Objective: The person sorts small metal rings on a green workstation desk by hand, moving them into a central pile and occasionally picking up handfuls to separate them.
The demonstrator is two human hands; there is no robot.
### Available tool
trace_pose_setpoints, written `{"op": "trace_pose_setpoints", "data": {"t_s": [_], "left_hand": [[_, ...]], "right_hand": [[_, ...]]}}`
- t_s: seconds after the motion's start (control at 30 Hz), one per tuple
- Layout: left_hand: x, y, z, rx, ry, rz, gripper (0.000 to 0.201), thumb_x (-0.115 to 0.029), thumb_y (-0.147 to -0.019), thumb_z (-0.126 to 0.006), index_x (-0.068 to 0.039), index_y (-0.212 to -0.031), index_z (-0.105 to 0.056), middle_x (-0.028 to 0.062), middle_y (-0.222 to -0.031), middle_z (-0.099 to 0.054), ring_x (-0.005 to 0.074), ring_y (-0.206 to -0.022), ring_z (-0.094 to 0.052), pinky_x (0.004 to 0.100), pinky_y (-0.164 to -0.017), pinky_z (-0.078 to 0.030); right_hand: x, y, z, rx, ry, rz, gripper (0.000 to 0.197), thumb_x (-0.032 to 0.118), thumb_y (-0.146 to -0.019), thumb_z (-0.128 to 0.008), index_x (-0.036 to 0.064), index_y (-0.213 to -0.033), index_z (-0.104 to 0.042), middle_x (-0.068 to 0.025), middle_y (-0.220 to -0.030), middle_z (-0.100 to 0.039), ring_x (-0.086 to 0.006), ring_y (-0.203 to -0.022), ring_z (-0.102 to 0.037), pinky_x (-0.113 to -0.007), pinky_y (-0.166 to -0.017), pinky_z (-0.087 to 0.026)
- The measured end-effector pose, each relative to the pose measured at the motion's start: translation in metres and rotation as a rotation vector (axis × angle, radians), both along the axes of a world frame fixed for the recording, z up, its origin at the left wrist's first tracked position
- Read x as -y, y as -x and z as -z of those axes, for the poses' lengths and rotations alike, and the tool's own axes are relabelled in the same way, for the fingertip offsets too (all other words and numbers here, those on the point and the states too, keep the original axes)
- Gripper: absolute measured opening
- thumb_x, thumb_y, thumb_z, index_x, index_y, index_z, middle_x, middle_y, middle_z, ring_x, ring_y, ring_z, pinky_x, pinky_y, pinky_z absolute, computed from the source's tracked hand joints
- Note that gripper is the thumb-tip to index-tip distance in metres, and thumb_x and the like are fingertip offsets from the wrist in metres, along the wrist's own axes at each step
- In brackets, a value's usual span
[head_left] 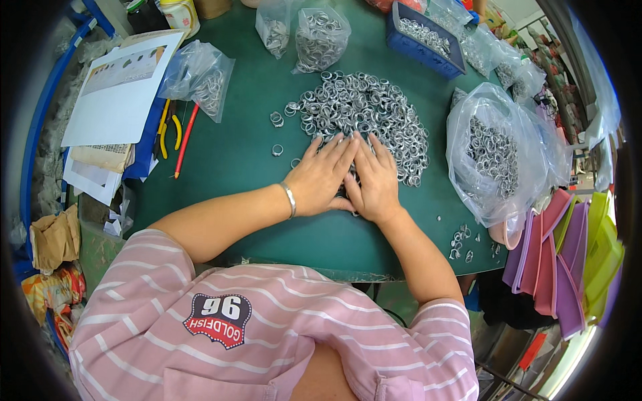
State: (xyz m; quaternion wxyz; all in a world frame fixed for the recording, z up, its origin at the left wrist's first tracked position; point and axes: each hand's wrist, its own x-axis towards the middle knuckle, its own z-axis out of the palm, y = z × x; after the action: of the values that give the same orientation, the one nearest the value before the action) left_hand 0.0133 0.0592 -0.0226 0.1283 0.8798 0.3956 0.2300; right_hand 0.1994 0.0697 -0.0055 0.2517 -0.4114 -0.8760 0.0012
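A broad heap of silver-coloured metal rings (364, 101) lies on the green table top (221, 154). At its near edge my left hand (315, 177) rests palm down, fingers stretched toward the rings. My right hand (376, 179) lies beside it in the same way, and the fingertips of both nearly meet. The two thumbs point at each other, with a few rings partly showing in the gap between the hands. What lies beneath the palms is hidden. Two loose rings, one of them a single ring (277, 150), sit left of the heap.
Right of the heap stands an open clear bag of rings (491, 157); small scattered pieces (459, 242) lie nearer me. A blue bin (424, 40) and bags of rings (321, 39) are at the back. Pliers (164, 130), a red pen (186, 140) and papers (114, 87) lie left.
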Motion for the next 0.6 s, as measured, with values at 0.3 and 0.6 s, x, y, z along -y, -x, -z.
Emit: {"op": "trace_pose_setpoints", "data": {"t_s": [0.3,0.6], "left_hand": [[-0.045,-0.013,-0.005,-0.043,0.068,-0.064,0.127,-0.063,-0.07,-0.077,0.007,-0.152,-0.01,0.0245,-0.156,-0.03,0.0404,-0.145,-0.027,0.0658,-0.113,-0.016],[-0.06,-0.013,-0.014,-0.137,0.114,-0.052,0.123,-0.07,-0.072,-0.07,0.003,-0.154,-0.015,0.0216,-0.158,-0.028,0.0359,-0.148,-0.023,0.0585,-0.117,-0.014]], "right_hand": [[-0.048,-0.017,-0.005,0.168,0.009,-0.046,0.065,0.039,-0.09,-0.058,-0.0006,-0.14,-0.048,-0.0167,-0.146,-0.049,-0.04,-0.136,-0.042,-0.055,-0.111,-0.031],[-0.06,-0.009,0.004,0.204,0.064,0.149,0.065,0.048,-0.097,-0.048,0.0028,-0.143,-0.048,-0.0159,-0.155,-0.037,-0.0368,-0.142,-0.034,-0.054,-0.115,-0.025]]}}
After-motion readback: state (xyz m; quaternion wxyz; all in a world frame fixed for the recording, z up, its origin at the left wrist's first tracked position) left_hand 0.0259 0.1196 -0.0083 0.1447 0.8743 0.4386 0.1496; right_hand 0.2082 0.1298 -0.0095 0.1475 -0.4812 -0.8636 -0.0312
